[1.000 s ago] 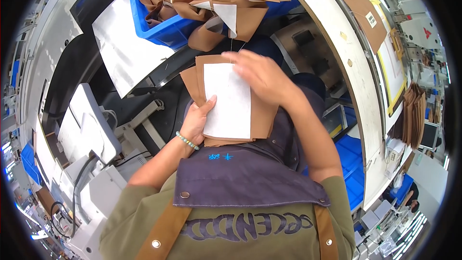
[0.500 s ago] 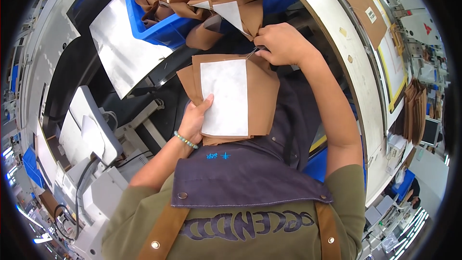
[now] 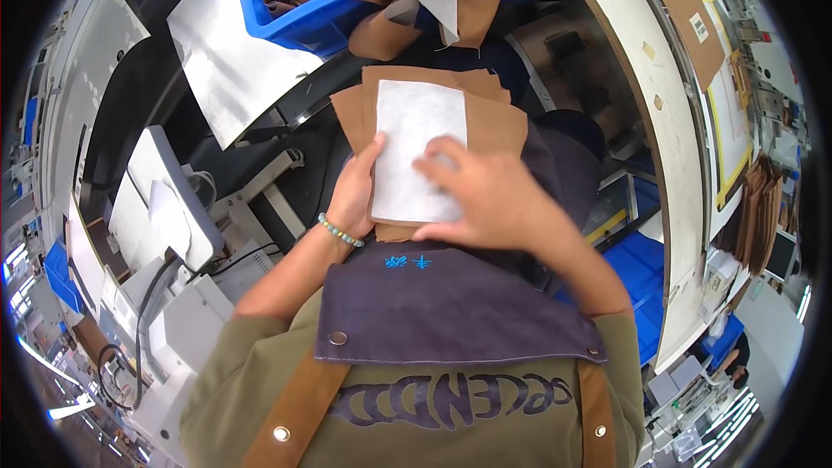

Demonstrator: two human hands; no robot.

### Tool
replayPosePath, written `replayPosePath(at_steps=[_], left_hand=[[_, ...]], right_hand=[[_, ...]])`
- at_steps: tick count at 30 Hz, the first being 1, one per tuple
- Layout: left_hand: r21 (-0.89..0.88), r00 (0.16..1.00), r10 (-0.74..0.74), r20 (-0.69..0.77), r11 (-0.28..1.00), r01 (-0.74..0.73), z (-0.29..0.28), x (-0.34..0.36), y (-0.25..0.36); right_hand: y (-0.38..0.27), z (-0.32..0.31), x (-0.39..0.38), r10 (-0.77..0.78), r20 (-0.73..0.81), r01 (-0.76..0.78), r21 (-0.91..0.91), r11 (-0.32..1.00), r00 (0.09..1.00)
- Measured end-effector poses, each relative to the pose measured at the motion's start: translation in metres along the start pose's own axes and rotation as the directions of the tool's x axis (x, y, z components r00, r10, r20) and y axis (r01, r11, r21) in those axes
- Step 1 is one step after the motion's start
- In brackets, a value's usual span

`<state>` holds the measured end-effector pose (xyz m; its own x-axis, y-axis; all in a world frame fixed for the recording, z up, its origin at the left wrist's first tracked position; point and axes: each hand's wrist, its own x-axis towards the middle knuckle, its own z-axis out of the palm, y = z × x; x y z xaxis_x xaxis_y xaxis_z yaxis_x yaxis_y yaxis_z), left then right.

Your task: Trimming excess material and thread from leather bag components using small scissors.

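A stack of brown fabric pieces point(image 3: 498, 121) lies over my lap, its layers fanned at the edges. On top is a white rectangular backing sheet point(image 3: 407, 113). My left hand point(image 3: 354, 186) grips the stack's left edge, thumb on the white sheet and fingers underneath. My right hand point(image 3: 490, 195) is above the sheet's lower right part, blurred by motion, thumb and fingers apart; whether anything lies in its palm is hidden. Beyond the stack, a blue bin point(image 3: 303, 30) is heaped with brown fabric pieces point(image 3: 386, 30), some backed in white and hanging over the rim.
A pale table edge point(image 3: 663, 95) curves along my right. To the left stand a white metal panel point(image 3: 234, 69) and a grey machine point(image 3: 186, 321) with cables. Brown pieces hang point(image 3: 754, 199) at the far right. Blue trays point(image 3: 628, 273) sit low beside my right arm.
My right hand has come down from the bin's hanging pieces, where it held a thin metal tool, to over the white sheet. The tool no longer shows. My left hand keeps its grip.
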<state>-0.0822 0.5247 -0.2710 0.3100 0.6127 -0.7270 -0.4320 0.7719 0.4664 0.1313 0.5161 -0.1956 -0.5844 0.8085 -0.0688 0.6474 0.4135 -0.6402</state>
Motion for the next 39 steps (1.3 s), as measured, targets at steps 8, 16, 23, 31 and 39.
replayPosePath(at_steps=[8, 16, 23, 31, 39], left_hand=[[-0.005, 0.997, -0.074, 0.007, 0.997, 0.074, 0.003, 0.001, 0.004], [0.021, 0.997, -0.046, -0.059, 0.999, 0.048, -0.001, 0.001, 0.000], [0.113, 0.991, 0.042, 0.130, 0.992, -0.057, 0.012, 0.003, 0.009], [0.084, 0.989, 0.046, 0.143, 0.995, -0.058, 0.024, -0.005, 0.015], [0.057, 0.996, 0.065, 0.062, 0.996, -0.068, 0.026, 0.003, 0.014]], right_hand=[[0.001, 0.039, -0.026, -0.104, -0.127, 0.110, 0.039, 0.993, 0.986], [0.017, -0.026, -0.045, 0.146, -0.097, -0.070, 0.549, 0.833, 0.984], [0.075, -0.172, -0.070, -0.554, 0.022, 0.136, 0.960, 0.243, 0.832], [0.077, -0.058, 0.045, 0.126, -0.160, -0.124, 0.022, 0.992, 0.979], [0.075, 0.032, 0.074, 0.118, -0.598, -0.271, -0.171, 0.947, 0.793]])
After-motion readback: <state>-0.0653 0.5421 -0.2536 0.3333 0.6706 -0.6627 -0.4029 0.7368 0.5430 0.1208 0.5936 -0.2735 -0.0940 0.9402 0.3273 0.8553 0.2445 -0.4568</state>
